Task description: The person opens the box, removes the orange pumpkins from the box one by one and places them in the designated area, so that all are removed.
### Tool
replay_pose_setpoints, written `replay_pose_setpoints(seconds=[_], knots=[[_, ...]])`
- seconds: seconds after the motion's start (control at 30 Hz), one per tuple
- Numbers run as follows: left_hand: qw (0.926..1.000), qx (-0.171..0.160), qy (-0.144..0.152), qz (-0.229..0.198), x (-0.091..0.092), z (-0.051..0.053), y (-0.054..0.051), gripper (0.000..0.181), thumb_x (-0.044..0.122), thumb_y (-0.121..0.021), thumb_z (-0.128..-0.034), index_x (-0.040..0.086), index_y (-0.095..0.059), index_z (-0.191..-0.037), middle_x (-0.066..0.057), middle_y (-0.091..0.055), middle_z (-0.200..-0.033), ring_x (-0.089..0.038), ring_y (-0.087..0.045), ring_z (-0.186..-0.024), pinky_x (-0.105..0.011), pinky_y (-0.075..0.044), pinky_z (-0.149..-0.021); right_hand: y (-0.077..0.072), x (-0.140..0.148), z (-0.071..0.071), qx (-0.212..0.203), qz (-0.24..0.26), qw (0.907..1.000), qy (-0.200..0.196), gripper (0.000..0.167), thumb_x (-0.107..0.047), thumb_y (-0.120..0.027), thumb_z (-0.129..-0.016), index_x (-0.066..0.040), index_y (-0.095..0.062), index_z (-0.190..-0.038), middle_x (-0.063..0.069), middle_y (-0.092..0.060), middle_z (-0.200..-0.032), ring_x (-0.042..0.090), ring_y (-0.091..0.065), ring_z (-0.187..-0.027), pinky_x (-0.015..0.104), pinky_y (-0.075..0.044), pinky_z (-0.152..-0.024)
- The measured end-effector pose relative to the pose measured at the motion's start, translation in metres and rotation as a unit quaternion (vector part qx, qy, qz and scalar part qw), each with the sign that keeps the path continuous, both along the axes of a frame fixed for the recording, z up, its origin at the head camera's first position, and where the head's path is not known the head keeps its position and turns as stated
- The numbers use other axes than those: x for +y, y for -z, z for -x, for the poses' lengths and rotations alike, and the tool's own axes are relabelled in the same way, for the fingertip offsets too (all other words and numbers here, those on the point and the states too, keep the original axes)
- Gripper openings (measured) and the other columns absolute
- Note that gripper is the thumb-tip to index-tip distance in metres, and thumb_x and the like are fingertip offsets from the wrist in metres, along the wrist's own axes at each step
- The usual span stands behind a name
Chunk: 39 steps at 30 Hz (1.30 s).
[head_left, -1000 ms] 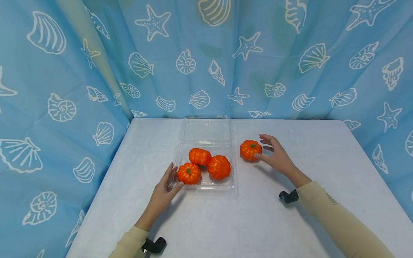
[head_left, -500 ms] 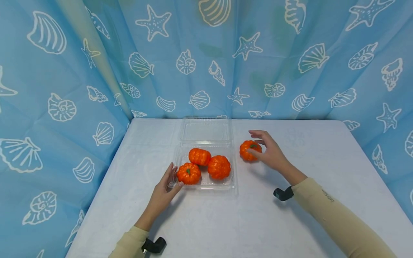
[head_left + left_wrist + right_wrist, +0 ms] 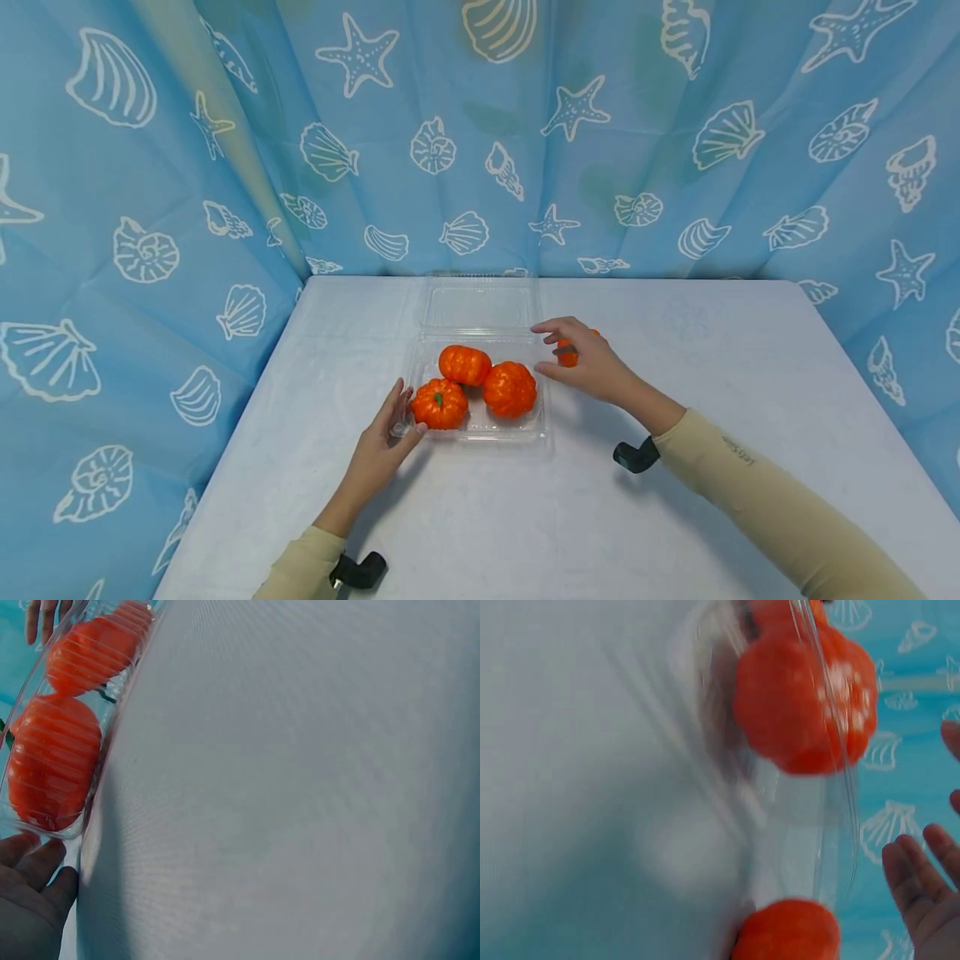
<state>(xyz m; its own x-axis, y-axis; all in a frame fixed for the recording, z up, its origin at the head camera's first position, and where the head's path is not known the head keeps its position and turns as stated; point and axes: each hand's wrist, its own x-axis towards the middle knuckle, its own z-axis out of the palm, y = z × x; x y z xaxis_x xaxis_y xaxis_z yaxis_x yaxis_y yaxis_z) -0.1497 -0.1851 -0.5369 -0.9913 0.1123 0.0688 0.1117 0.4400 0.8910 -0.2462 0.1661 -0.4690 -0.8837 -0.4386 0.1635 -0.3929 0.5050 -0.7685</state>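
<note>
L hand [image 3: 377,452] at clear plastic box [image 3: 480,434] w/ ribbed, glossy pumpkins [image 3: 510,390].

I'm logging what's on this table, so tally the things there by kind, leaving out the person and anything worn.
Clear container: 1
Orange pumpkins: 4 (3 inside the container; the fourth pumpkin outside, partly hidden by the right hand)
Total: 5
</note>
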Motion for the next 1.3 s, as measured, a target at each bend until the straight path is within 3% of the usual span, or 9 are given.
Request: replay_pose_setpoints(seconds=[0.4,0.6,0.83,1.3], knots=[[1.0,-0.006,-0.002,0.0,0.0,0.0,-0.002,0.085,0.034,-0.071,-0.0973,0.016,-0.021,-0.164,-0.008,-0.04,-0.16,-0.027,-0.04,-0.146,-0.054,-0.036,-0.114,-0.001,-0.033,-0.015,-0.023,-0.09,0.9956,-0.007,0.063,-0.036,-0.082,-0.087,-0.015,-0.056,-0.141,0.012,-0.057,-0.14,0.032,-0.061,-0.118,0.047,-0.056,-0.095],[1.0,-0.008,-0.001,0.002,0.001,0.0,-0.002,0.085,0.034,-0.071,-0.097,0.015,-0.022,-0.164,-0.009,-0.04,-0.16,-0.028,-0.041,-0.145,-0.054,-0.037,-0.113,0.01,-0.048,-0.022,-0.009,-0.12,0.9927,-0.006,0.068,-0.038,-0.084,-0.084,-0.015,-0.056,-0.141,0.005,-0.053,-0.144,0.028,-0.055,-0.127,0.047,-0.053,-0.101],[1.0,-0.008,0.0,-0.002,0.0,0.0,-0.002,0.086,0.034,-0.072,-0.0968,0.017,-0.021,-0.164,-0.008,-0.04,-0.16,-0.026,-0.04,-0.145,-0.053,-0.037,-0.114,0.012,-0.061,-0.027,0.021,-0.143,0.9895,-0.009,0.069,-0.04,-0.085,-0.082,-0.017,-0.057,-0.141,0.007,-0.052,-0.146,0.029,-0.05,-0.133,0.053,-0.048,-0.106],[0.9999,-0.009,-0.005,0.0,0.001,0.0,-0.002,0.085,0.035,-0.071,-0.0967,0.017,-0.022,-0.164,-0.007,-0.041,-0.16,-0.026,-0.041,-0.145,-0.053,-0.037,-0.113,0.015,-0.065,-0.029,0.049,-0.188,0.9809,-0.018,0.057,-0.034,-0.082,-0.085,-0.017,-0.065,-0.136,0.007,-0.054,-0.138,0.027,-0.051,-0.127,0.044,-0.052,-0.103]])
